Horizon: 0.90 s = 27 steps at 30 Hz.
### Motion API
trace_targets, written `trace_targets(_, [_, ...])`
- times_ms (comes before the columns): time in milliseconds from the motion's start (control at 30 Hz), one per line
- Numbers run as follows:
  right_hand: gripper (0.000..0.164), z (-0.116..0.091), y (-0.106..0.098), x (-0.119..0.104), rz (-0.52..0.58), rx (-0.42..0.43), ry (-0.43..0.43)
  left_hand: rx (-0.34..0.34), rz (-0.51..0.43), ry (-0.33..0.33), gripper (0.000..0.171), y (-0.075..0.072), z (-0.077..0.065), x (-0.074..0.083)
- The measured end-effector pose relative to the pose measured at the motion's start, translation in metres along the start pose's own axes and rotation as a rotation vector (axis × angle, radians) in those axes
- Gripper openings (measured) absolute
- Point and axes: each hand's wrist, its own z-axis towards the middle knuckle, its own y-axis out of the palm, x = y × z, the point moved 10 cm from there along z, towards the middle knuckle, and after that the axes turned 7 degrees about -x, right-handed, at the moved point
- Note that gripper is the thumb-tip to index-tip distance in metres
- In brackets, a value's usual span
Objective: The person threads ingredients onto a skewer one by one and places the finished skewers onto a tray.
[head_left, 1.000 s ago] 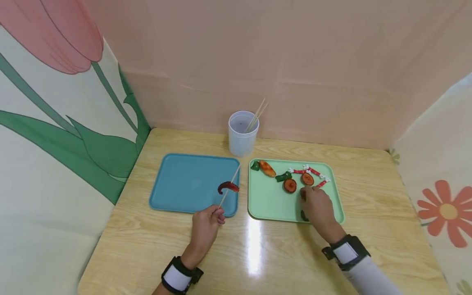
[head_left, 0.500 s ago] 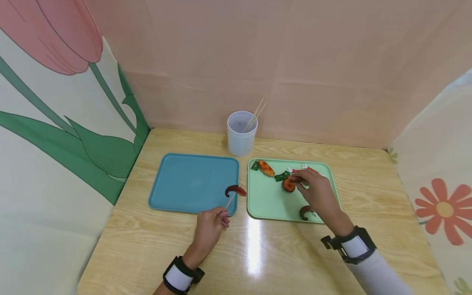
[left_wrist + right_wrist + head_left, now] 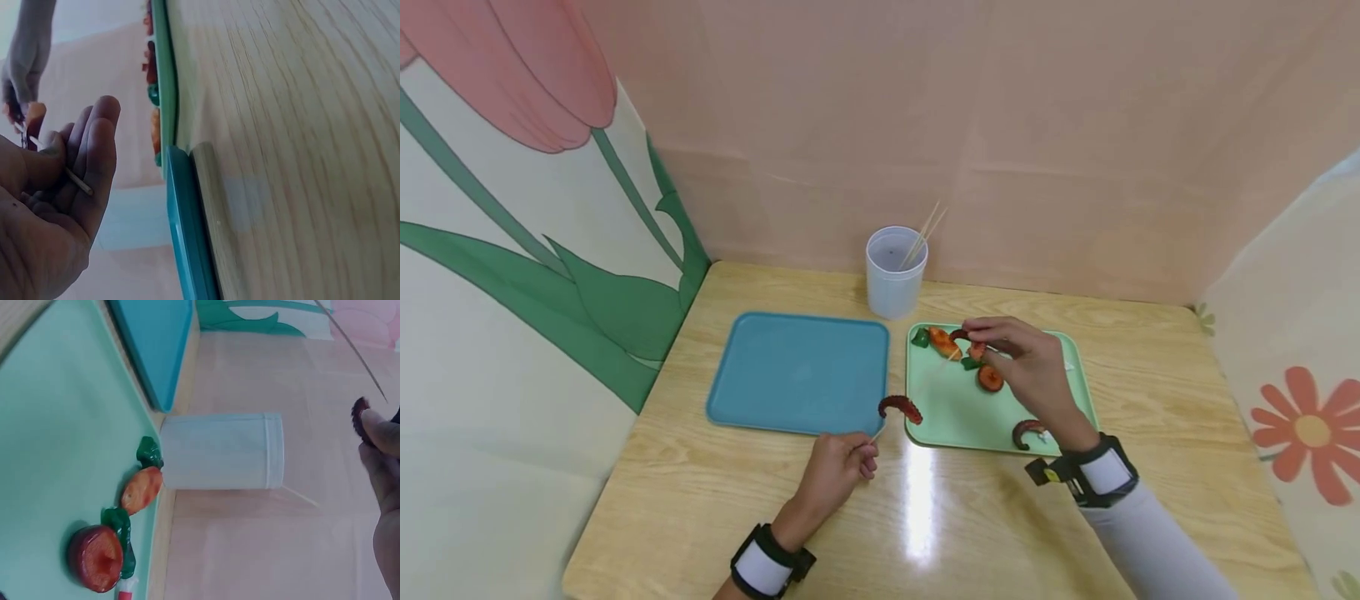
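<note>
My left hand (image 3: 835, 475) pinches a thin wooden skewer (image 3: 78, 181), which points up and right. A dark red toy octopus tentacle (image 3: 901, 408) is threaded on it, between the trays' near corners. Above the green tray (image 3: 955, 425), my right hand (image 3: 1033, 371) pinches another toy tentacle (image 3: 359, 419) between thumb and fingers. In the right wrist view the skewer's tip appears close to this piece; whether they touch I cannot tell. A third tentacle (image 3: 1027, 433) lies on the green tray near its front edge, beside the right wrist.
Also on the green tray are a round brown-orange piece (image 3: 990, 379), an orange piece (image 3: 943, 342) and green pieces (image 3: 921, 337); my right hand hides others. A blue tray (image 3: 797, 371) lies left. Behind them stands a white cup (image 3: 895, 279) with several skewers, before a cloth backdrop.
My right hand has lifted a tentacle off the green tray and moved it up and left. The left hand has shifted slightly right, bringing the skewered tentacle off the blue tray toward the green one.
</note>
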Motion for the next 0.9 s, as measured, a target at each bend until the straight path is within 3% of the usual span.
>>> trace_targets(267, [0.033, 0.008, 0.009, -0.005, 0.114, -0.051, -0.075, -0.022, -0.027, -0.005, 0.017, 0.001, -0.001, 0.003])
trace_targets(467, [0.039, 0.010, 0.014, -0.007, 0.153, -0.068, -0.127, -0.010, 0.004, 0.018, 0.017, 0.000, -0.002, 0.005])
trace_targets(600, [0.045, 0.011, 0.019, -0.011, 0.052, -0.103, -0.176, -0.038, -0.018, -0.008, 0.017, 0.002, -0.002, 0.003])
trace_targets(667, [0.049, 0.010, 0.026, -0.017, -0.040, -0.159, -0.234, -0.066, -0.053, -0.031, 0.017, 0.004, -0.002, 0.002])
trace_targets(767, [0.045, 0.005, 0.043, -0.026, -0.151, -0.272, -0.343, -0.099, -0.100, -0.059, 0.017, 0.006, -0.001, 0.002])
trace_targets(900, [0.033, 0.000, 0.059, -0.031, -0.174, -0.339, -0.435, -0.093, -0.114, -0.074, 0.017, 0.004, 0.002, 0.006])
